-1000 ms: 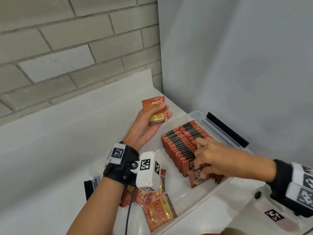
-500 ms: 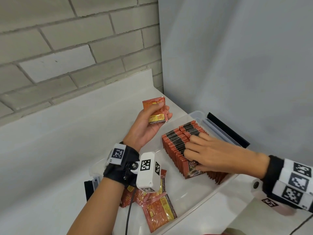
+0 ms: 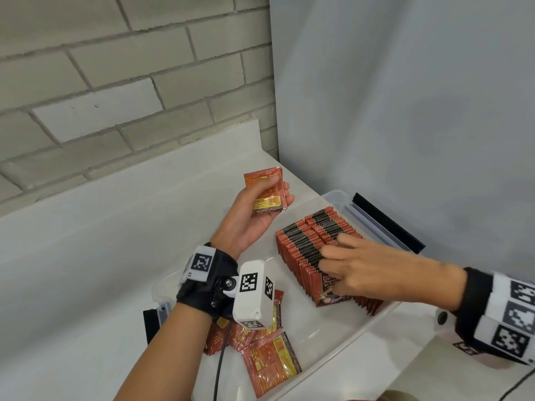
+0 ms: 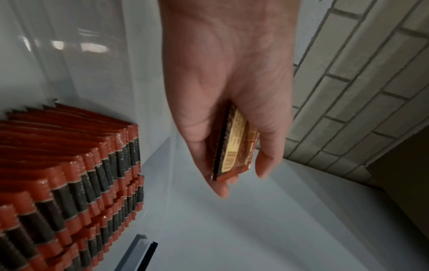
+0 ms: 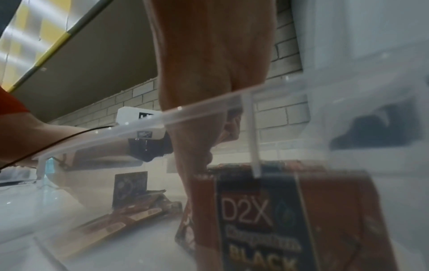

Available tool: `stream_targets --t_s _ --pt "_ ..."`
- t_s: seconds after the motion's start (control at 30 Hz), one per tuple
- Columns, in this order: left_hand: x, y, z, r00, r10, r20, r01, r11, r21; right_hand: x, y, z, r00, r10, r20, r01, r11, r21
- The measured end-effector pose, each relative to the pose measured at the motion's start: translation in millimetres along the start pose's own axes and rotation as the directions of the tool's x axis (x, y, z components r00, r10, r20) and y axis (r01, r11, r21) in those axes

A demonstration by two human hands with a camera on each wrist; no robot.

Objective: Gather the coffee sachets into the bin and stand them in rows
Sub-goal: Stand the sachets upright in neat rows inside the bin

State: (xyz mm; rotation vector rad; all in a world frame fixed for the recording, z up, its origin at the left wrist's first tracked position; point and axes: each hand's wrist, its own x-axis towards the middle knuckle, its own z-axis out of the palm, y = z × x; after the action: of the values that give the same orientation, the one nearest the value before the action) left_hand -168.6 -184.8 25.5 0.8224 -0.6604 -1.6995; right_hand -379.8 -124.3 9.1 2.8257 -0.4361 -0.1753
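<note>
In the head view the loose sachets [image 3: 269, 357] lie flat at the clear bin's [image 3: 341, 350] 7 o'clock end, and above them the left hand [image 3: 249, 218] curls thumb and fingers round a small stack of sachets [image 3: 266, 192] (the left wrist view shows it edge-on, several thick). At 3 o'clock the right hand [image 3: 364, 273] lies with fingers fairly straight on the standing rows [image 3: 307, 247]; only the right wrist view, looking through the bin wall, shows the thumb beside the front sachet [image 5: 267, 220], printed D2X.

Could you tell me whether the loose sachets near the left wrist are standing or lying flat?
Lying flat: the loose sachets sprawl face-up on the bin floor.
</note>
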Motion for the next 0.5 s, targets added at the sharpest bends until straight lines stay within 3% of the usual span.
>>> stream_targets --t_s 0.1,0.2,0.33,0.4,0.5 --pt "0.9 -0.1 -0.5 1.000 -0.017 -0.005 0.017 0.999 -0.043 -2.6 3.0 0.4 1.000 0.015 -0.012 -0.014 0.997 0.079" --pt "2.2 0.2 -2.7 0.999 -0.034 0.012 0.035 0.995 -0.095 -6.3 7.0 2.4 0.997 0.075 -0.019 -0.066 0.957 0.282" --pt "3.6 -1.6 -3.3 0.999 -0.039 0.008 0.039 0.995 -0.089 -6.9 14.6 -2.4 0.964 0.263 -0.028 -0.197 0.783 0.590" --pt "4.9 -3.4 -2.6 1.000 -0.030 0.005 0.030 0.997 -0.067 -4.1 17.1 -8.7 0.907 0.420 -0.035 -0.278 0.658 0.700" --pt "6.4 -4.9 -3.4 0.999 -0.021 0.038 0.020 0.999 0.036 4.1 19.9 -16.4 0.753 0.658 -0.032 -0.341 0.430 0.836"
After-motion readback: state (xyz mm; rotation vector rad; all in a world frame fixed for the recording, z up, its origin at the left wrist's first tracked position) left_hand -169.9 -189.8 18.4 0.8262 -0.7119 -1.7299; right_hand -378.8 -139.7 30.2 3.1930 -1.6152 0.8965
